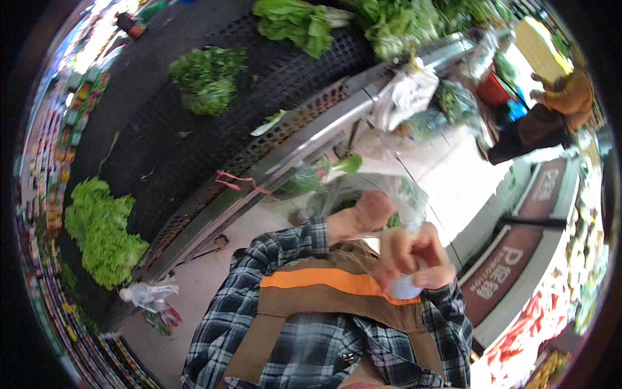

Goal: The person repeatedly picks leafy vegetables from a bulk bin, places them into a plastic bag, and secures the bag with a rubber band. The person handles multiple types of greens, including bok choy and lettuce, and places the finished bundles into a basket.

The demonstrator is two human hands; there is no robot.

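Observation:
A clear plastic bag (376,182) with green leafy vegetables showing through it hangs before my apron (335,291). My right hand (420,257) pinches the gathered end of the bag, its fingers bent together. Just under those fingertips is a small pale round thing (406,287), too blurred to name. My left hand (367,214) lies against the bag, partly behind the film. Its fingertips are hidden, so its grip does not show.
To the left slopes a black display shelf (160,160) with a metal edge, bearing lettuce (104,233) and leafy greens (209,80). Bagged vegetables (452,102) lie on the floor at upper right. Another person (544,116) stands beyond them. Produce stands (505,272) line the right.

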